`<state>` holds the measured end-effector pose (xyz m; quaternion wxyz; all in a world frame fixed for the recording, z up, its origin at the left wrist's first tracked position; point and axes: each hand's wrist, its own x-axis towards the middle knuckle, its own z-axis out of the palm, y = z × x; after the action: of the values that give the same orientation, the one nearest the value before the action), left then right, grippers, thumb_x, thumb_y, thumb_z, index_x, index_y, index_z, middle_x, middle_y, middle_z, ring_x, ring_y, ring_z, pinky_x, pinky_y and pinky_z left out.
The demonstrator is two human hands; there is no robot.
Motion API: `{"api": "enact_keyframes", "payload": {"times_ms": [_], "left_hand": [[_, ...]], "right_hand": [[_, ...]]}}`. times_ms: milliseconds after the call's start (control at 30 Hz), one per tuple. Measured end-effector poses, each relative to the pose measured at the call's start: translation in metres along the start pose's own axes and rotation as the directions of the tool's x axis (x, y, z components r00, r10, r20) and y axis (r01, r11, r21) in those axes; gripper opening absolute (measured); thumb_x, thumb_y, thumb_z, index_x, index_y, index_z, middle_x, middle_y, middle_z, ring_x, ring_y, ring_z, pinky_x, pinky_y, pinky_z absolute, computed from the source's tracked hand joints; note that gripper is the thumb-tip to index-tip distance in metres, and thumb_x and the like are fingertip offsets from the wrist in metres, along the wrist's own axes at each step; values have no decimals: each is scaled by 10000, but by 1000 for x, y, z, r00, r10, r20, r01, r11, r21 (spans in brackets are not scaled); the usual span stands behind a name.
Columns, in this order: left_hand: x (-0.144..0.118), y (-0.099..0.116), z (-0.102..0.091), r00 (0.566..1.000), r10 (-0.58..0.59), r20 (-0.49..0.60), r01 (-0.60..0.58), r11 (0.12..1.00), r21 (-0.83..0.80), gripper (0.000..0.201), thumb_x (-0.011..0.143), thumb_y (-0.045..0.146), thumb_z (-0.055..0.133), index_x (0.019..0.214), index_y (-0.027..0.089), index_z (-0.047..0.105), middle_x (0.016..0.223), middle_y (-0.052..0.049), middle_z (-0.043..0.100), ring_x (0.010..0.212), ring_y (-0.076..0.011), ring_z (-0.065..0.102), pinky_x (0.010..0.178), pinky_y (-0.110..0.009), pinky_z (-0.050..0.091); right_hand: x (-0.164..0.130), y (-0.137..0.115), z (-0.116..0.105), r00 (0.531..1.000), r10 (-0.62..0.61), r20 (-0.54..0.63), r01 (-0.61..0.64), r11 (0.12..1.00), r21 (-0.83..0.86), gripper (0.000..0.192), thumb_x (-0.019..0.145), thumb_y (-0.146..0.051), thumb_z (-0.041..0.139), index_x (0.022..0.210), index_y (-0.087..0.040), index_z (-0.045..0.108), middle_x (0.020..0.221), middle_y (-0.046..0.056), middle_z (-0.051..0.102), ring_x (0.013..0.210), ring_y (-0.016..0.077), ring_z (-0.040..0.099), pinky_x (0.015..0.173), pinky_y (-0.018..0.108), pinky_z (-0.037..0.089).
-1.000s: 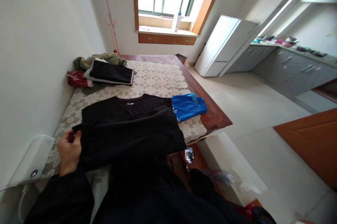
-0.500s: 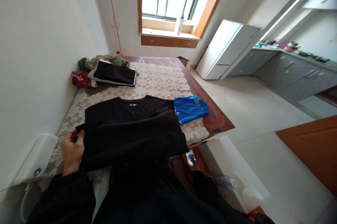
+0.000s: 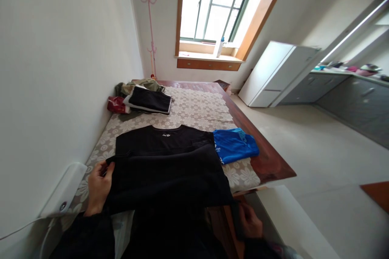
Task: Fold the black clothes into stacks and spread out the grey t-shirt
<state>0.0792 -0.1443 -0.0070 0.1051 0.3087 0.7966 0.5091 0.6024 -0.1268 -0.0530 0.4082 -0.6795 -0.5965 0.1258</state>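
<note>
A black shirt [image 3: 164, 145] lies flat on the patterned bed cover [image 3: 197, 105], collar toward the window. Its near half is lifted and folded up over itself. My left hand [image 3: 99, 186] grips the left corner of that lifted black cloth near the wall. My right hand [image 3: 251, 220] shows low at the bed's near right edge, fingers closed on the cloth's right corner. A folded blue shirt [image 3: 235, 145] rests right beside the black shirt's right sleeve.
A pile of folded and loose clothes [image 3: 142, 97] sits at the far left of the bed. A white device [image 3: 62, 190] is fixed to the wall by my left hand. A white cabinet [image 3: 276, 74] and grey counter [image 3: 355, 93] stand to the right; tiled floor lies between.
The camera view has tilted up and swung left. My right hand has come into view at the cloth's right corner. My left hand keeps its grip on the left corner.
</note>
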Motion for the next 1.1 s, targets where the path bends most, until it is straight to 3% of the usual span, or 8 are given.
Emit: {"api": "enact_keyframes", "payload": {"times_ms": [133, 233, 367, 567, 667, 800, 933, 1100], "left_hand": [[-4, 18, -7, 1000, -14, -7, 14, 999, -38, 356, 758, 542, 629, 936, 233, 627, 895, -60, 718, 848, -265, 693, 778, -381, 564], [-9, 34, -17, 1000, -16, -7, 15, 995, -100, 361, 764, 559, 629, 955, 253, 618, 903, -36, 692, 884, -263, 676, 828, -386, 558], [-23, 49, -35, 999, 33, -28, -38, 979, -200, 364, 777, 581, 644, 960, 269, 607, 907, -23, 660, 882, -257, 636, 824, -380, 538], [-43, 43, -61, 999, 30, -33, -39, 944, -328, 351, 776, 614, 676, 925, 302, 611, 911, -22, 689, 853, -259, 641, 804, -396, 556], [-50, 40, -72, 999, -7, -44, -13, 898, -439, 376, 717, 613, 735, 885, 299, 614, 883, -14, 717, 859, -258, 673, 774, -373, 580], [-66, 50, -93, 996, -83, -34, 48, 811, -583, 398, 638, 581, 797, 824, 288, 602, 809, -6, 723, 756, -243, 682, 629, -337, 580], [-84, 55, -113, 991, -121, -52, 68, 806, -588, 376, 664, 584, 762, 838, 305, 581, 819, -18, 717, 651, -234, 649, 538, -360, 554], [-81, 40, -107, 986, -109, -126, 22, 837, -547, 337, 686, 563, 727, 831, 294, 586, 656, 3, 622, 514, -183, 537, 402, -300, 430]], "right_hand": [[51, -11, 9, 999, 10, -33, -7, 996, 89, 402, 870, -596, 529, 921, -239, 708, 686, 64, 697, 585, 239, 666, 577, 337, 547], [116, -52, 36, 968, -157, 196, 140, 986, 94, 429, 915, -557, 503, 1046, -209, 716, 761, 53, 703, 685, 210, 664, 704, 317, 539], [187, -99, 97, 850, -287, 441, 359, 930, -86, 445, 939, -454, 491, 1241, -166, 647, 1042, 113, 685, 932, 230, 652, 887, 337, 495], [210, -98, 145, 800, -274, 534, 439, 874, -208, 200, 863, -356, 613, 935, -179, 673, 1004, 114, 627, 982, 253, 616, 917, 362, 469], [207, -94, 130, 821, -361, 443, 387, 922, 34, 174, 844, -387, 612, 830, -214, 597, 957, 77, 630, 938, 240, 612, 911, 387, 483], [188, -82, 72, 836, -381, 395, 182, 871, 456, 321, 811, -516, 684, 860, -230, 547, 934, 37, 655, 862, 198, 615, 804, 325, 518], [157, -50, 3, 873, -226, 431, -52, 838, 543, 384, 720, -493, 803, 914, -232, 597, 801, 0, 624, 700, 163, 587, 628, 264, 491], [142, -31, -26, 767, -259, 587, -96, 858, 505, 403, 686, -517, 814, 906, -206, 683, 843, 74, 716, 783, 248, 674, 692, 346, 549]]}}
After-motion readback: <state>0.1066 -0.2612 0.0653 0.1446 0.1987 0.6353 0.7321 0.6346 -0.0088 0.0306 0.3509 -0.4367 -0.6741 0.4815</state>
